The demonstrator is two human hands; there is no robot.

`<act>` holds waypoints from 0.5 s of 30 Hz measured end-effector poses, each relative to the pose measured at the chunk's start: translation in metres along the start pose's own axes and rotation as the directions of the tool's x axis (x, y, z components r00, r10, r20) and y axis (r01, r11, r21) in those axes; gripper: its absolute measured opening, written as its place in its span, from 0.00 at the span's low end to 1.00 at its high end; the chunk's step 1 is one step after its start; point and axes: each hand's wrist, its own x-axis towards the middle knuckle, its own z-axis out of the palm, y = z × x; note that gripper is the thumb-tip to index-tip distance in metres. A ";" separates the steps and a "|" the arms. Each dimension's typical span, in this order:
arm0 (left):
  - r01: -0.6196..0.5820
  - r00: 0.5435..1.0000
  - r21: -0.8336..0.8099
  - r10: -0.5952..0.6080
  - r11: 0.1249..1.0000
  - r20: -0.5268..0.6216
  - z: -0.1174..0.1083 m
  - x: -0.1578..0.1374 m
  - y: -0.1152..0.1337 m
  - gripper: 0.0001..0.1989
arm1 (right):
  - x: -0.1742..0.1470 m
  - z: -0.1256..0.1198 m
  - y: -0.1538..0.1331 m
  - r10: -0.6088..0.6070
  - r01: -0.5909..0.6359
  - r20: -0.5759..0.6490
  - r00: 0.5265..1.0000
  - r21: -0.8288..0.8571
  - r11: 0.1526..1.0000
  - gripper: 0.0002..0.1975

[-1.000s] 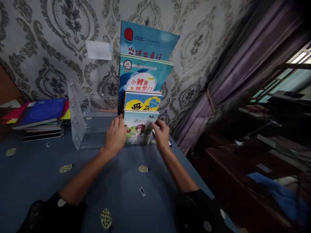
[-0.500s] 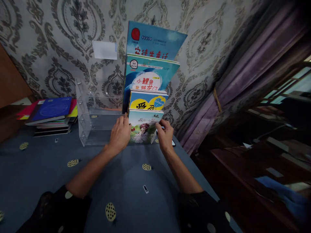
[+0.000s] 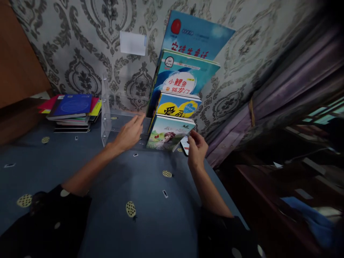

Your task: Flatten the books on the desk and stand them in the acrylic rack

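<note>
Several picture books stand in stepped rows in a clear acrylic rack (image 3: 105, 122) against the wall. In front is a pale green book (image 3: 165, 138) with a child on its cover. Behind it rise a blue and yellow book (image 3: 177, 107), a teal book (image 3: 195, 70) and a tall blue book (image 3: 212, 39). My left hand (image 3: 127, 134) is just left of the front book, open, fingers stretched out over the rack's other half. To the right of the front book, my right hand (image 3: 197, 147) has loosely curled fingers with nothing seen in them. Beside it lies a phone (image 3: 185, 146), partly hidden.
On the left, a stack of books (image 3: 72, 111) lies under a blue-covered one. The table wears a dark blue cloth (image 3: 113, 222) with a pineapple print. A white card (image 3: 133, 43) is on the patterned wall. A tied curtain (image 3: 255, 104) hangs on the right.
Both hands have come away from the sides of the front book, the left to the left and the right to the right. The view has shifted, and the phone shows more.
</note>
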 end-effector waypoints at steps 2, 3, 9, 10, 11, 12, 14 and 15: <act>-0.006 1.000 0.010 0.006 1.000 0.001 -0.019 -0.011 -0.012 0.21 | -0.012 -0.010 0.005 0.040 -0.039 0.049 0.998 -0.036 0.999 0.21; -0.007 1.000 0.017 0.008 1.000 -0.008 -0.027 -0.017 -0.018 0.20 | -0.019 -0.014 0.006 0.057 -0.053 0.082 0.995 -0.055 0.997 0.20; -0.033 0.997 0.121 0.041 0.992 -0.063 -0.050 -0.058 -0.052 0.18 | -0.054 -0.014 0.002 0.057 -0.039 0.210 0.976 -0.091 0.995 0.17; -0.037 0.998 0.147 0.046 0.988 -0.052 -0.053 -0.065 -0.058 0.18 | -0.057 -0.012 -0.001 0.042 -0.022 0.221 0.974 -0.092 0.996 0.17; -0.037 0.998 0.171 0.045 0.985 -0.041 -0.057 -0.071 -0.064 0.18 | -0.060 -0.010 -0.003 0.028 -0.006 0.232 0.972 -0.095 0.995 0.18; -0.032 0.999 0.191 0.039 0.981 -0.033 -0.062 -0.077 -0.070 0.17 | -0.062 -0.008 -0.006 0.015 0.009 0.236 0.972 -0.100 0.995 0.18; -0.001 0.999 0.221 0.011 0.975 -0.046 -0.075 -0.087 -0.079 0.17 | -0.062 -0.005 -0.010 -0.002 0.025 0.227 0.974 -0.099 0.995 0.19; 0.023 0.997 0.226 -0.007 0.974 -0.072 -0.081 -0.091 -0.081 0.17 | -0.061 -0.004 -0.011 -0.004 0.023 0.208 0.978 -0.090 0.996 0.19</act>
